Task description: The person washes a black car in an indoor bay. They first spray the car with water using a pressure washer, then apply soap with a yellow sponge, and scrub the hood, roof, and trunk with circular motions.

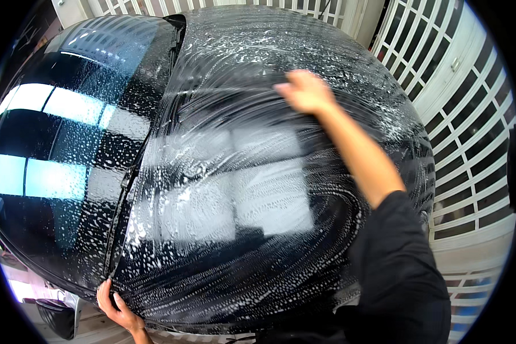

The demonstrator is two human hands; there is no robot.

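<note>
A black car hood (258,252) spreads before me, wet and streaked with white soap suds in curved swipe marks. Over its far half my right hand (307,92) reaches out, smeared by motion. Whether that hand holds anything under it cannot be made out; the hood around it looks blurred grey. My left hand (117,309) rests on the car's near edge, by the lower corner of the windshield (92,132), its fingers stretched out and thumb apart. Water drops and foam dot the glass. A black wiper (131,178) lies along the windshield's base.
White barred gates (441,74) curve around the far and right sides, close to the car's front. A side mirror (57,317) juts out at the lower left. Bright ceiling lights reflect in the windshield and hood.
</note>
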